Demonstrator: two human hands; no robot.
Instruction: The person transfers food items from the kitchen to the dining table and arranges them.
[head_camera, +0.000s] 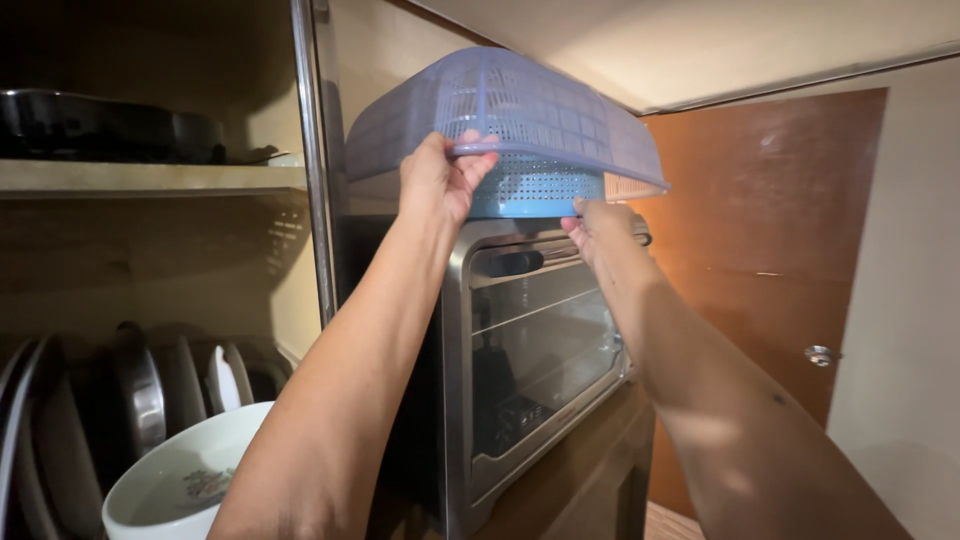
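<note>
Both my arms reach up to the top of a steel countertop oven (530, 350) with a glass door. My left hand (437, 180) grips the near rim of a purple perforated plastic basket (530, 105), turned upside down and tilted. Under the purple basket sits a round blue perforated colander (535, 190) on the oven's top. My right hand (598, 225) touches the blue colander's lower right edge, under the purple basket's rim. How firmly the right fingers grip is hidden.
To the left, an open cupboard holds a rack of upright plates and lids (150, 385) and a white bowl (170, 485). A dark pan (100, 125) lies on the upper shelf. A brown door (770, 250) with a round knob stands to the right.
</note>
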